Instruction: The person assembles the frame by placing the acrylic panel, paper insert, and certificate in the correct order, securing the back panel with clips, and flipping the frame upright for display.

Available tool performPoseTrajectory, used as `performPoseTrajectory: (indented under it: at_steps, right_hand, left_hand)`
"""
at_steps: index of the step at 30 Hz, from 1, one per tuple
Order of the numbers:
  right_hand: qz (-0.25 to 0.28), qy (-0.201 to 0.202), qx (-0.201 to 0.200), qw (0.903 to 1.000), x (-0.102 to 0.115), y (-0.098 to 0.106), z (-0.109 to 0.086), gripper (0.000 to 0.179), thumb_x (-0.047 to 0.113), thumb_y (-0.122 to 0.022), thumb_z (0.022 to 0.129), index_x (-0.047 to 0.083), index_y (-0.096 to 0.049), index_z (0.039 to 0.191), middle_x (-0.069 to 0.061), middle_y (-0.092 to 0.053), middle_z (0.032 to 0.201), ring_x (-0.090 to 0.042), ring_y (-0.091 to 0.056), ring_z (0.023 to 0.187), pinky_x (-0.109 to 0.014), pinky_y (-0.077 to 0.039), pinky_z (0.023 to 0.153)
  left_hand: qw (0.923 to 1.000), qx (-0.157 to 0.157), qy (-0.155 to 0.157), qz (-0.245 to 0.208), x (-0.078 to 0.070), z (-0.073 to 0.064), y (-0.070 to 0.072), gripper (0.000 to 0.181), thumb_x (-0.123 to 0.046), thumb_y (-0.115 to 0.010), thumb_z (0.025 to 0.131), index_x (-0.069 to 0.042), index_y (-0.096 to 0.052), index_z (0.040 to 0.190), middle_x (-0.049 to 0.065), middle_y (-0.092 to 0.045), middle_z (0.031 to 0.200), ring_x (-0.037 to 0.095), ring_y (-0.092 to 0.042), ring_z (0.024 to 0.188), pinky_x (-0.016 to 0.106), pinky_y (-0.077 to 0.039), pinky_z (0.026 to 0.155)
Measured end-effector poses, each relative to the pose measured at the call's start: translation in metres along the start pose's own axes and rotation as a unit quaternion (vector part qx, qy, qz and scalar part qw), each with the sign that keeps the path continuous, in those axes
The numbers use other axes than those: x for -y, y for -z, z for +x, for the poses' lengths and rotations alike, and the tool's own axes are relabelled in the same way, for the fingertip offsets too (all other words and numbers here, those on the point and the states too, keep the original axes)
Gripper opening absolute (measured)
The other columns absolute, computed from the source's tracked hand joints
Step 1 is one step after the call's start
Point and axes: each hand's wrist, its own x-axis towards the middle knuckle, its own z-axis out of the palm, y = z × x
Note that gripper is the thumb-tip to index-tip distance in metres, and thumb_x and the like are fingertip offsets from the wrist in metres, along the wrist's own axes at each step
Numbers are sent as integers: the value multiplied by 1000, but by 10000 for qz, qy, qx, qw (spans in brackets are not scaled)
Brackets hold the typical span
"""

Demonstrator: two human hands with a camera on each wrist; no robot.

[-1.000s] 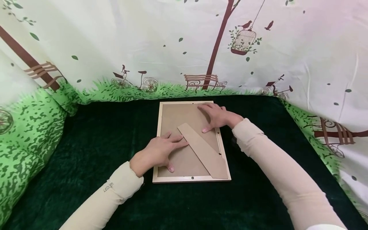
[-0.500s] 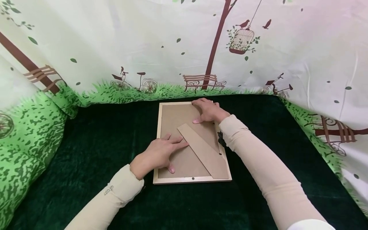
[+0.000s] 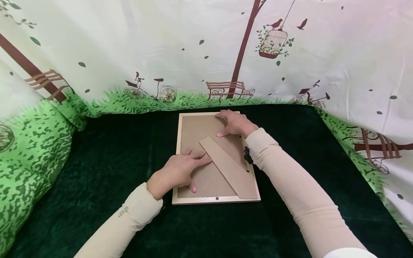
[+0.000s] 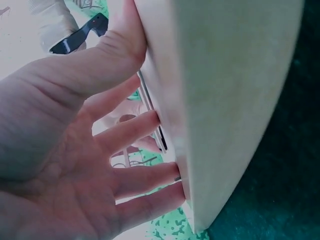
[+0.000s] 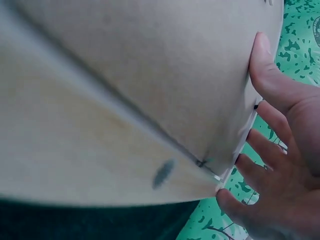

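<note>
A light wooden picture frame (image 3: 200,200) lies back side up, its brown backing board (image 3: 196,130) showing. A tapered easel stand (image 3: 224,168) lies slantwise across the board, its wide end at the lower right corner. My left hand (image 3: 180,170) rests spread on the board's left half, fingertips right at the stand's edge. Up at the top right corner, my right hand (image 3: 237,122) touches the board with its thumb, its other fingers reaching to the top edge. In the right wrist view, the fingers (image 5: 255,145) are spread along the frame's edge. Neither hand grips anything.
Dark green velvet cloth (image 3: 113,161) covers the table under the frame. Behind and along the sides hangs a white curtain (image 3: 161,46) printed with grass, benches and bicycles. A small dark clip (image 3: 247,156) sits by the right cuff.
My right hand has shifted up and left, from the frame's right side to its top edge, then stayed there. My left hand and the frame have hardly moved.
</note>
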Motion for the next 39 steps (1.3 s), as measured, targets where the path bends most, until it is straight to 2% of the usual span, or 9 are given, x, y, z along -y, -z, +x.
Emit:
performPoseTrajectory:
  at_steps: [4, 10, 15, 21, 24, 28, 31, 35, 39]
  right_hand:
    - [109, 72, 104, 9999, 0, -1, 0, 87, 41, -80, 83, 22, -36, 155, -10, -24, 166, -33, -19, 154, -59, -21, 120]
    - [741, 66, 94, 9972, 0, -6, -1, 93, 36, -80, 83, 20, -27, 157, -12, -24, 165, -34, -22, 153, -50, -26, 121]
    - [592, 192, 203, 9979, 0, -6, -1, 86, 35, -79, 85, 16, -34, 156, -11, -17, 167, -33, -5, 156, -51, -14, 125]
    - [468, 216, 359, 9980, -5, -5, -10, 96, 37, -81, 82, 16, -26, 158, -10, -24, 165, -31, -23, 152, -49, -25, 122]
    - [346, 407, 603, 9968, -15, -8, -26, 96, 44, -76, 85, 15, -22, 160, -10, -23, 165, -31, -27, 151, -50, -26, 121]
    - [395, 686, 650, 9947, -28, -21, -62, 91, 56, -63, 92, 15, -20, 160, -14, -6, 168, -35, -2, 156, -56, -16, 123]
    - [433, 708, 439, 9956, -33, -32, -94, 93, 60, -64, 89, 15, -23, 159, -16, 0, 168, -38, 9, 155, -60, -15, 121]
    - [255, 535, 462, 9972, -31, -36, -134, 101, 63, -71, 81, 18, -25, 159, -13, -2, 169, -37, 3, 155, -59, -23, 119]
    - [89, 448, 669, 9967, -26, -35, -154, 106, 65, -74, 77, 22, -23, 160, -8, -3, 169, -34, -12, 155, -55, -32, 117]
  left_hand:
    - [10000, 47, 38, -16, -2, 0, 1, 105, -38, -94, 57, -36, -44, 150, 0, -38, 160, 46, -31, 146, 54, -48, 101]
    - [10000, 17, 38, -70, -1, -2, 2, 104, -36, -94, 57, -33, -46, 149, 2, -39, 159, 49, -32, 145, 55, -47, 102]
    - [10000, -1, -11, -96, -1, -2, 0, 104, -35, -94, 57, -32, -47, 149, 3, -40, 159, 49, -33, 144, 56, -46, 103]
    - [9999, -23, -12, -131, -3, -1, -3, 103, -35, -94, 57, -32, -48, 148, 3, -40, 159, 49, -33, 144, 57, -46, 102]
    - [9999, -1, -24, -131, -4, -1, -4, 103, -36, -94, 57, -32, -47, 149, 3, -40, 159, 48, -33, 144, 58, -47, 102]
    - [10000, 51, -9, -18, -4, -1, -4, 104, -38, -94, 57, -33, -46, 149, 2, -39, 160, 46, -34, 145, 56, -47, 102]
    - [10000, 11, -51, 6, -4, -1, -3, 104, -39, -94, 57, -33, -46, 149, 2, -39, 160, 46, -35, 144, 55, -48, 101]
    - [9999, -63, -148, -10, -4, 1, -2, 103, -39, -94, 57, -32, -47, 149, 4, -40, 159, 47, -36, 143, 55, -47, 102]
    - [9997, -13, -216, 71, 0, 1, 1, 103, -42, -92, 59, -32, -45, 150, 3, -38, 160, 46, -35, 144, 55, -47, 103]
